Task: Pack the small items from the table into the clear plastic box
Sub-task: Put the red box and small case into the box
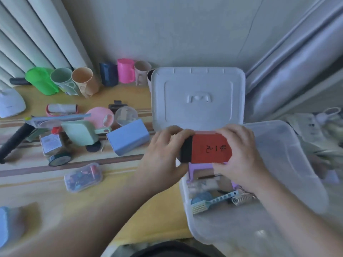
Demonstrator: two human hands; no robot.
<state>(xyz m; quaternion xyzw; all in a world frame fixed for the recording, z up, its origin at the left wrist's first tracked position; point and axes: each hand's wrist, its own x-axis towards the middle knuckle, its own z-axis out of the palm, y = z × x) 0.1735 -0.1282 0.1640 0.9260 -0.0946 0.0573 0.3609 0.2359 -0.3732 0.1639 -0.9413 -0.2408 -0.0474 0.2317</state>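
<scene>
Both hands, the left hand and right hand, gripped the red box by its ends above the clear plastic box; a brush already lay inside; the blue box and others remained on the table.

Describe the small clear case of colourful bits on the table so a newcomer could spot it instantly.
Start at the clear plastic box on the right, then look left past the left hand. The small clear case lies alone nearest the viewer, see-through with colourful bits inside, unlike the solid blue box beyond it.
</scene>
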